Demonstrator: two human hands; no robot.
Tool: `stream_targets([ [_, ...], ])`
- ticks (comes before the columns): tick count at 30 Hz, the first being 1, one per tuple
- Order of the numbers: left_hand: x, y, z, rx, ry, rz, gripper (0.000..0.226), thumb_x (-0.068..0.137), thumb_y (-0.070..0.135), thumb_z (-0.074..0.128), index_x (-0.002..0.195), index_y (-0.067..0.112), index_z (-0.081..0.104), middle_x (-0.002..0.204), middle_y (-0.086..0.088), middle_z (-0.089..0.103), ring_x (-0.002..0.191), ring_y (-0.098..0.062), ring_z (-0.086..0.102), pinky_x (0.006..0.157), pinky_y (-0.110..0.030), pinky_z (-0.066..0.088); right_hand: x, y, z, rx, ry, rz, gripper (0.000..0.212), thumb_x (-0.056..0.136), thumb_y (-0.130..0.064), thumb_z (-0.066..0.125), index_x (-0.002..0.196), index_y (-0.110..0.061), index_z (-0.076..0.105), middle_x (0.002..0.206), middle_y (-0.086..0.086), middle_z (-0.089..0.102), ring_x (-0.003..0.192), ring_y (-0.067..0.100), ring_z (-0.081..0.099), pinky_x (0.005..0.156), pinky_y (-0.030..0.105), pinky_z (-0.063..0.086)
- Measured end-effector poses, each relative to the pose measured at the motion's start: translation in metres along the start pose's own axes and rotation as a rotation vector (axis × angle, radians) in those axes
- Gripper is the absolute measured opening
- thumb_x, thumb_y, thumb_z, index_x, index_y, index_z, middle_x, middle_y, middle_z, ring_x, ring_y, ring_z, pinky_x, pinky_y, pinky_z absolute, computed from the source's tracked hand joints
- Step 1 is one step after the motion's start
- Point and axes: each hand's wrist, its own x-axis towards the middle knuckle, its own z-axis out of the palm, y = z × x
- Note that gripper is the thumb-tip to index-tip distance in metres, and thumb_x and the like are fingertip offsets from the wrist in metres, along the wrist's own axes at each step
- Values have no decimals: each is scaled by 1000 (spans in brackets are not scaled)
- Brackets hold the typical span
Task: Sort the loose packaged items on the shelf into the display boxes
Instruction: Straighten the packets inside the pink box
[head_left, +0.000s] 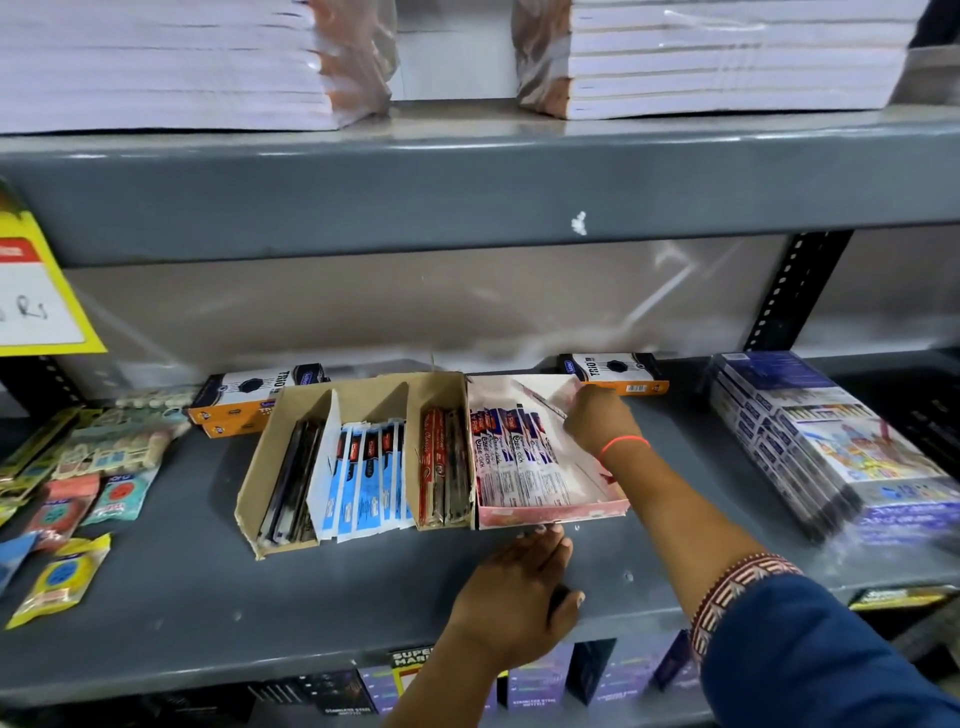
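A brown cardboard display box (270, 470) with dividers stands mid-shelf, holding dark packets, blue-white packets (366, 475) and red packets (441, 467). Touching its right side is a pink-white display box (550, 514) holding a row of white pen packets (511, 457). My right hand (597, 418) reaches into the back of the pink box, fingers pinched on a thin packet (545, 400). My left hand (519, 587) lies flat on the grey shelf (208, 582), fingertips touching the pink box's front edge, holding nothing.
Loose packaged items (78, 483) lie scattered at the shelf's left end. Orange-black boxes (249, 397) stand behind the brown box, another (615, 371) behind the pink one. Stacked blue packs (826, 441) sit at right. Wrapped notebook stacks (727, 57) fill the shelf above.
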Motion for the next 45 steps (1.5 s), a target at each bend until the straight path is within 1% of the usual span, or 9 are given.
stream_targets([
  [6, -1, -2, 0, 36, 52, 12, 54, 93, 42, 40, 137, 10, 37, 145, -8, 38, 132, -23, 35, 107, -33, 27, 3, 10, -16, -187, 102, -327, 35, 87, -2, 41, 114, -10, 63, 119, 20, 57, 101, 37, 61, 87, 38, 51],
  [12, -4, -2, 2, 96, 97, 68, 49, 80, 52, 56, 115, 20, 63, 119, 4, 65, 107, -9, 59, 88, -22, 46, 11, 25, -10, -573, -31, -583, 38, 93, -8, 38, 123, -16, 58, 126, 11, 55, 104, 33, 62, 85, 39, 52],
  [21, -3, -1, 1, 158, 95, 56, 49, 78, 52, 58, 114, 20, 63, 116, 5, 66, 106, -8, 60, 87, -20, 46, 21, 25, 13, -462, -246, -561, 45, 88, 6, 43, 125, -15, 59, 135, 10, 57, 121, 29, 55, 104, 38, 44],
  [24, -2, -2, 3, 110, 97, 46, 49, 81, 45, 61, 118, 13, 60, 121, -3, 64, 110, -16, 58, 90, -27, 47, 17, 21, 11, -491, -233, -551, 53, 87, 7, 41, 131, -19, 53, 130, 14, 59, 114, 31, 59, 95, 37, 48],
  [27, -1, -3, 4, 66, 84, 42, 49, 86, 39, 56, 124, 8, 54, 128, -10, 57, 118, -23, 52, 97, -36, 42, 12, 15, 4, -594, -128, -561, 47, 90, 0, 39, 130, -21, 53, 120, 14, 63, 103, 29, 64, 80, 35, 51],
  [31, 0, -1, 1, -2, 37, -1, 55, 93, 39, 41, 138, 8, 33, 146, -12, 34, 135, -24, 28, 111, -34, 11, 5, 13, 4, -690, -63, -515, 39, 90, -8, 39, 124, -15, 56, 111, 13, 68, 100, 31, 66, 79, 39, 53],
  [35, 1, -2, 3, -11, -1, -10, 56, 95, 41, 35, 141, 11, 26, 150, -9, 26, 138, -20, 20, 110, -26, 0, -4, 10, 23, -399, -374, -514, 56, 94, -44, 40, 145, -25, 30, 153, 7, 34, 139, 30, 34, 113, 50, 31],
  [38, 0, -4, 6, -12, 26, -4, 55, 94, 40, 37, 139, 9, 32, 147, -11, 33, 135, -23, 27, 111, -31, 5, -10, 2, 44, -360, -495, -551, 67, 93, -51, 36, 150, -30, 8, 161, 5, -1, 147, 33, 0, 118, 56, 12],
  [45, 0, -5, 8, -16, 36, -6, 55, 93, 41, 35, 138, 9, 33, 146, -10, 35, 135, -22, 29, 111, -34, 8, -3, 8, 46, -375, -527, -505, 67, 93, -50, 36, 150, -32, 5, 161, 1, -8, 148, 30, -3, 116, 60, 8],
])
